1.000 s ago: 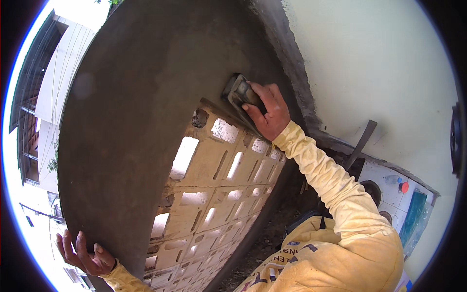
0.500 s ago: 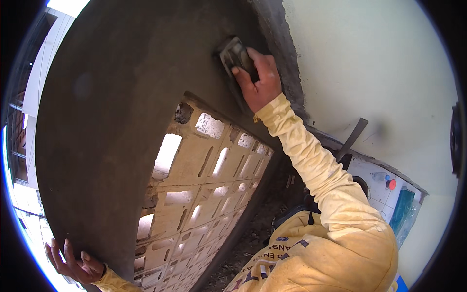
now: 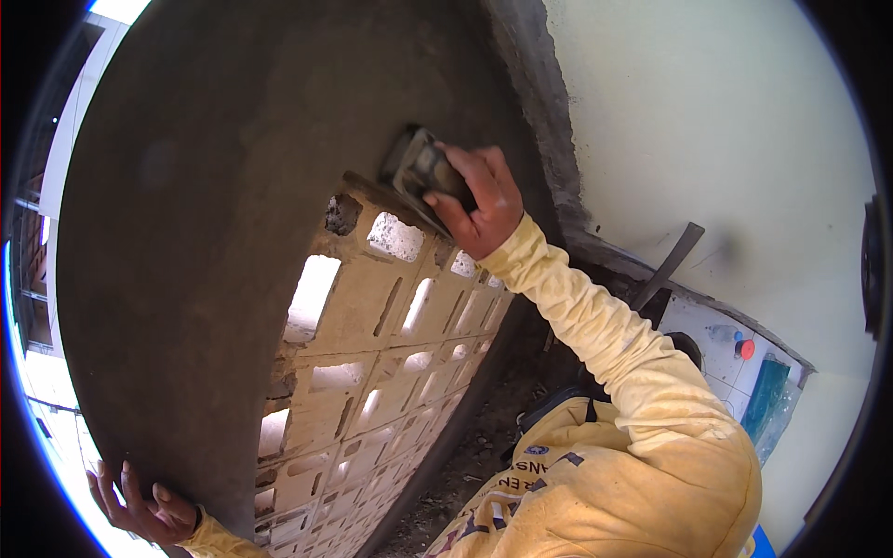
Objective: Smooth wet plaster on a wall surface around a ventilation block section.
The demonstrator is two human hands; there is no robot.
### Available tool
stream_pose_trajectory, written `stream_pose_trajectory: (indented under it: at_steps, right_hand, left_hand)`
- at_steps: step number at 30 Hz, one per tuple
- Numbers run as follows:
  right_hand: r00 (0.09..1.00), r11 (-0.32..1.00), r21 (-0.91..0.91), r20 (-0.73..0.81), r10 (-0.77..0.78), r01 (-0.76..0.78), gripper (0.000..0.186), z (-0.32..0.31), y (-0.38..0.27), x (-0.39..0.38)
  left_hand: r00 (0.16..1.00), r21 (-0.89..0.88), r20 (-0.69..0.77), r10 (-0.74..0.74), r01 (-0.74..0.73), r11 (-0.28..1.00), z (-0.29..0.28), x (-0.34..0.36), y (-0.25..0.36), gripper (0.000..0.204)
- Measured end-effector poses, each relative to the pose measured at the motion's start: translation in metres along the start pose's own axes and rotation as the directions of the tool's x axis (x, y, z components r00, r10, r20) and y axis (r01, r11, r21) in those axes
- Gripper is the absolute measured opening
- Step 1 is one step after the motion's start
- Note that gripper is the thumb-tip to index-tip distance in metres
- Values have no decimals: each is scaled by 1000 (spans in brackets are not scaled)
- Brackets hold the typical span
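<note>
My right hand grips a dark, rectangular plastering float on the dark grey plastered wall, just above the upper edge of a pale, perforated block panel. My left hand is at the outer edge of the plaster at the lower left, its fingers apart and curving loosely, with nothing in them. Both forearms are in pale yellow sleeves.
A cream wall meets the plaster along a rough grey strip. A long flat bar leans there, above white tiles with a red lid and teal sheet. Rubble lies in the shadowed gap. Buildings show beyond the left edge.
My right hand with the float moved up, then back down and leftward toward the panel's edge. The view has shifted, so the scene appears further left than a second ago.
</note>
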State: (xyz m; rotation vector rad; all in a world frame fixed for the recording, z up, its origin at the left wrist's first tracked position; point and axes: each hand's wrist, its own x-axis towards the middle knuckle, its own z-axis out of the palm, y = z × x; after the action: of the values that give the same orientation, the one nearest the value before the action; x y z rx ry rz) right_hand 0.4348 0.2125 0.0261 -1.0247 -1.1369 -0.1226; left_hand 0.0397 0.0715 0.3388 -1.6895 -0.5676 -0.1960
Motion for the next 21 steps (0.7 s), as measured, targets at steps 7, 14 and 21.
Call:
stream_pose_trajectory:
  at_steps: [7, 14, 21]
  right_hand:
    - [980, 983, 1, -85, 182, -182, 44, 3, -6, 18]
    - [961, 959, 54, 3, 278, -278, 45, -4, 14, -17]
    - [978, 976, 71, -8, 207, -206, 45, 7, -6, -13]
  left_hand:
    - [1000, -15, -5, -1, 1, 1000, 2, 0, -3, 35]
    - [1000, -57, 1, 17, -17, 998, 5, 0, -4, 34]
    - [999, -86, -47, 0, -4, 996, 1, 9, 4, 34]
